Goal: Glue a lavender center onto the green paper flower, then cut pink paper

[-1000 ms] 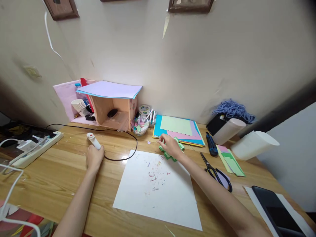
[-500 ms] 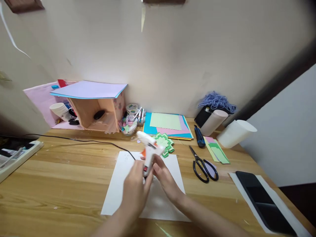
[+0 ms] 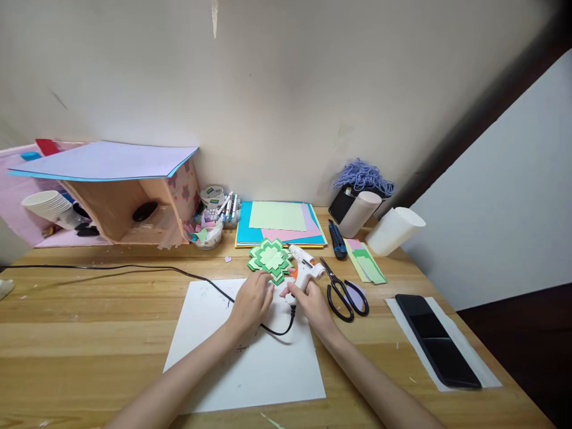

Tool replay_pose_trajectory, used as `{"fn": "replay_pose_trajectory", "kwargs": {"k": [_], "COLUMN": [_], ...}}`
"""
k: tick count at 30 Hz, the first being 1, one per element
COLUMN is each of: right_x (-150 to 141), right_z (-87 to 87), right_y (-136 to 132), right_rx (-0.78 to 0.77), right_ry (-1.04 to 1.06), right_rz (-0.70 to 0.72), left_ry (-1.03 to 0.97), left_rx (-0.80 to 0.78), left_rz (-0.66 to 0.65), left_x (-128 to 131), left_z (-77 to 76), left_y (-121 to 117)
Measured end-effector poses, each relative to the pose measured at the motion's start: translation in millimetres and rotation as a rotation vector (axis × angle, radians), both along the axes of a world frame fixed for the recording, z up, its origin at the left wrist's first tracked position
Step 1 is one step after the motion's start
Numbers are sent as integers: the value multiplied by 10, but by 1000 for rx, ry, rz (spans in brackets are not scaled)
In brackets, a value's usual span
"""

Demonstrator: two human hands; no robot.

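My right hand point(image 3: 313, 302) is wrapped round the handle of a white hot glue gun point(image 3: 305, 275) with an orange trigger. Its nozzle end points up and left, beside a layered green paper flower point(image 3: 271, 257). My left hand point(image 3: 254, 299) is at the flower's front edge, fingers reaching forward with nothing visible in them; whether the fingertips touch the flower I cannot tell. A black cord point(image 3: 277, 332) loops from the gun's base under my left hand. Beneath both hands lies a white paper sheet point(image 3: 272, 375) with small dark marks.
Black-handled scissors point(image 3: 343, 293) lie close right of the glue gun, with a utility knife point(image 3: 337, 239) behind. A phone point(image 3: 438, 341) rests at the right. Coloured paper point(image 3: 279, 215), a cup of scraps point(image 3: 208, 235) and a cardboard box point(image 3: 183, 196) stand along the wall.
The glue gun, earlier held up between both hands, is now lower and further right in my right hand. My left hand has left it for the flower. The view has shifted right.
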State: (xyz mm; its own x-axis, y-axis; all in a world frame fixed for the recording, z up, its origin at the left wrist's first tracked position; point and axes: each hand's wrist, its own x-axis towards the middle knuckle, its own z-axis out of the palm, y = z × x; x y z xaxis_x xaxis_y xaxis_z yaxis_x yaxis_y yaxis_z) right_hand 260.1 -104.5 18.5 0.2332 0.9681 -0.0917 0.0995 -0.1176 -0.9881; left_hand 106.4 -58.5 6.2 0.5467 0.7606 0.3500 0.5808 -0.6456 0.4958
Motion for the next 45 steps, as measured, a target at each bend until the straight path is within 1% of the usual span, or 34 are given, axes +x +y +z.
{"fn": "replay_pose_trajectory", "kwargs": {"k": [3, 5, 7, 10, 15, 18, 22, 26, 31, 35, 45], "right_x": [-37, -72, -100, -118, -123, -128, -134, -140, -142, -144, -162], "right_z": [-10, -15, -17, -25, -32, -20, -22, -53, -75, -62, -21], "right_y": [5, -3, -6, 9, 47, 63, 81, 86, 83, 87, 81], "right_rx": [-22, -53, -88, -132, -123, -114, -94, -121, -113, -113, -95], "right_ry": [-19, -13, -40, -142, -310, -369, -383, -373, -372, -346, -384], "right_rz": [35, 51, 47, 29, 14, -8, -14, -25, -29, -20, -15], "left_ry": [-31, -36, -34, -22, -32, -38, -38, -38, -42, -43, -34], "left_rx": [20, 16, 10, -9, -51, -66, -78, -76, -75, -76, -86], "left_rz": [-6, -17, -28, -49, -49, -49, -44, -46, -56, -58, -58], "left_x": [-85, -124, -149, -172, -188, -189, -191, -194, -193, -189, -194], "left_z": [-116, -154, -166, -170, -199, -205, -199, -209, -219, -214, -211], "left_y": [108, 133, 143, 162, 191, 186, 175, 178, 179, 179, 180]}}
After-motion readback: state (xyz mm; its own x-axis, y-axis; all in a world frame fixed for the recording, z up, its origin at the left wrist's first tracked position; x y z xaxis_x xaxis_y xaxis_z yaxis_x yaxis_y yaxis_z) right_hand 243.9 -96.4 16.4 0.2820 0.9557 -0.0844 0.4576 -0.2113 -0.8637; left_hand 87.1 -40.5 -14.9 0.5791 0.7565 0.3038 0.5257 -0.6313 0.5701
